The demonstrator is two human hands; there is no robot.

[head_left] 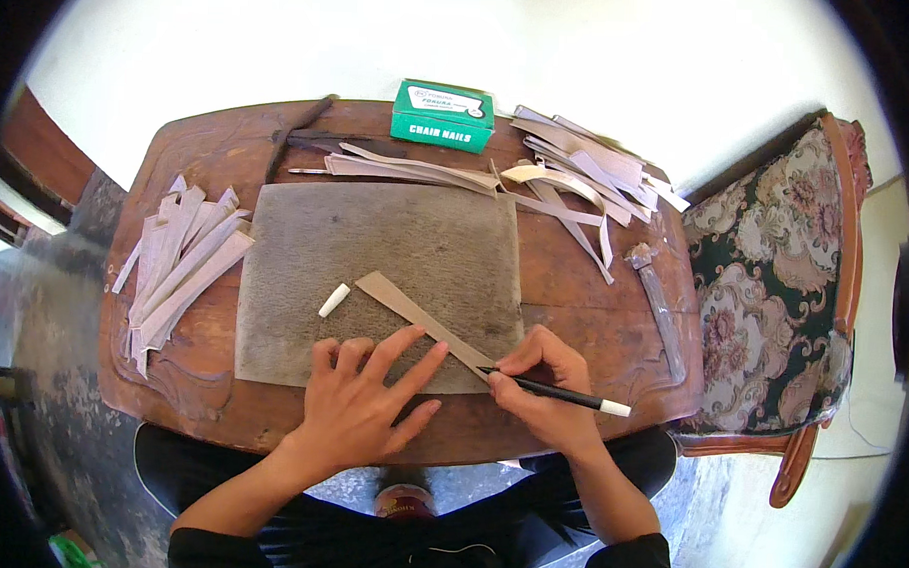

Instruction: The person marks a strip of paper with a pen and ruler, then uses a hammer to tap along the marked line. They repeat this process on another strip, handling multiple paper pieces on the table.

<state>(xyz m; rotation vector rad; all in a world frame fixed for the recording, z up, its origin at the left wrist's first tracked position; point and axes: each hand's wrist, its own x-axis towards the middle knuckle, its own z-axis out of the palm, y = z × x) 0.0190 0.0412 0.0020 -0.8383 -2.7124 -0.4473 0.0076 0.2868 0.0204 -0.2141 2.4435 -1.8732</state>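
Fingers [419, 373] of the left hand [355, 406] are lying spread in the head view, two tips resting at the edge of a tan strip [404, 307]; right hand [554, 398] is gripping a black pen [556, 392] near its tip, thumb and fingers pinching it. From my remote seat I am seeing the strip lying slantwise on a grey mat [316, 229], the pen's point at its near end. White cap [334, 300] is lying beside its far end. I am noting a pale bundle of strips [185, 260] at left and a green box [440, 130] sitting at the wooden table's [593, 334] far edge.
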